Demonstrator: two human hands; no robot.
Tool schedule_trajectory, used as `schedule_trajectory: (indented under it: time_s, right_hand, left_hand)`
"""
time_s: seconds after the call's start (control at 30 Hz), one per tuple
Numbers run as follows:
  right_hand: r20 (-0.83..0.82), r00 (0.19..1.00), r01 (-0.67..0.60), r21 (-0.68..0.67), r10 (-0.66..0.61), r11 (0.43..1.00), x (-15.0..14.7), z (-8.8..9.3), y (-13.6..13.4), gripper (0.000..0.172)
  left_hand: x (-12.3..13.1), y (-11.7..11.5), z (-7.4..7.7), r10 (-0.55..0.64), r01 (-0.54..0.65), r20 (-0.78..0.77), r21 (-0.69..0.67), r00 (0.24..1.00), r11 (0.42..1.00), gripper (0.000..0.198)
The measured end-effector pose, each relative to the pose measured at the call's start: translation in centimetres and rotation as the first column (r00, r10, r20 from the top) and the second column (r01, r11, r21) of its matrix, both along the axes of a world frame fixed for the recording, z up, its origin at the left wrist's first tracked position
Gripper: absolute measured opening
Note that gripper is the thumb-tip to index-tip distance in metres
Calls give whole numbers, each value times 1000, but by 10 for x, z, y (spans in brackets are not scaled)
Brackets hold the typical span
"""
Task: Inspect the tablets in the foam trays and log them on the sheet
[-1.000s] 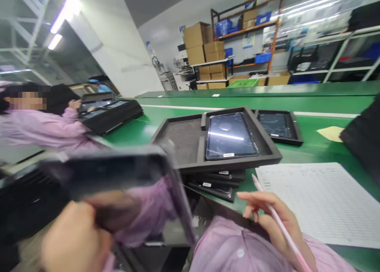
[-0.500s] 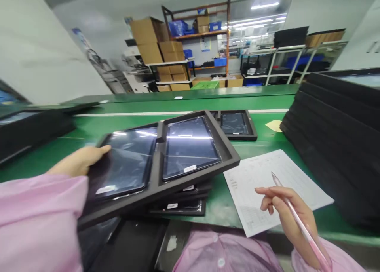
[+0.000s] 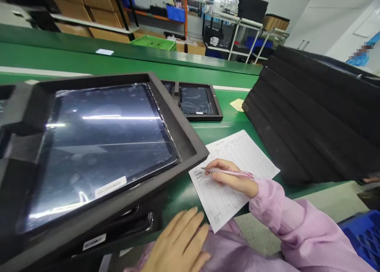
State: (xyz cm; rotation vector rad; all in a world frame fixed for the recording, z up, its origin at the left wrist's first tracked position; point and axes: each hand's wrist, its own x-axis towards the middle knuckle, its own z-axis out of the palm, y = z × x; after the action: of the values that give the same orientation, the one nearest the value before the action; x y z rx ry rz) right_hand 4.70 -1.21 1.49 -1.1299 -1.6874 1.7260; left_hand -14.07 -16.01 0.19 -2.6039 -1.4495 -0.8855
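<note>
My right hand [image 3: 230, 175] grips a pink pen [image 3: 234, 172] with its tip over the left part of a printed form sheet [image 3: 237, 196], which lies on the green bench. Fingers stretched out, my left hand [image 3: 181, 242] holds nothing, near the bench's front edge and left of the sheet. A black foam tray [image 3: 190, 149] fills the left side, close to the camera. In it lies a dark tablet-like screen panel [image 3: 103, 141] under clear film, a white label at its lower edge. More labelled panels show in trays below.
A tall stack of black trays [image 3: 314, 117] stands at the right. Behind the sheet are a smaller-looking tray of panels [image 3: 196, 99] and a yellow paper piece [image 3: 237, 104]. A blue crate [image 3: 363, 236] sits low at the right. Part of another person [image 3: 360, 56] shows at the far right.
My left hand has let go of the tray and come down toward the bench's front edge. My right hand has brought the pen down onto the sheet. The view has turned right and downward.
</note>
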Motion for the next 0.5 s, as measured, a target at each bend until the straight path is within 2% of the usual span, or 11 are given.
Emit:
schedule_trajectory:
  time_s: [0.03, 0.1, 0.17, 0.23, 0.4, 0.5]
  right_hand:
    - [13, 1000, -9, 21, 9, 1000, -4, -4, 0, 20]
    - [67, 998, 5, 57, -9, 998, -11, -12, -2, 25]
    - [122, 992, 17, 65, -25, 998, -16, -18, -5, 25]
    - [148, 989, 13, 97, -28, 995, -19, -22, -10, 24]
    - [212, 976, -17, 282, -45, 959, -19, -26, -18, 26]
    - [234, 972, -67, 312, -8, 948, -19, -26, -18, 24]
  left_hand:
    - [12, 5, -9, -20, 20, -16, 22, 1000, 1000, 35]
    - [28, 15, -26, 21, -20, -46, 14, 999, 1000, 50]
    - [35, 21, -35, 44, -46, -86, -18, 995, 999, 60]
    - [34, 23, -38, 28, -33, -107, -48, 994, 998, 60]
    - [29, 25, -34, 9, -15, -71, -92, 997, 996, 53]
    - [30, 25, -35, 12, -18, -50, -107, 999, 994, 53]
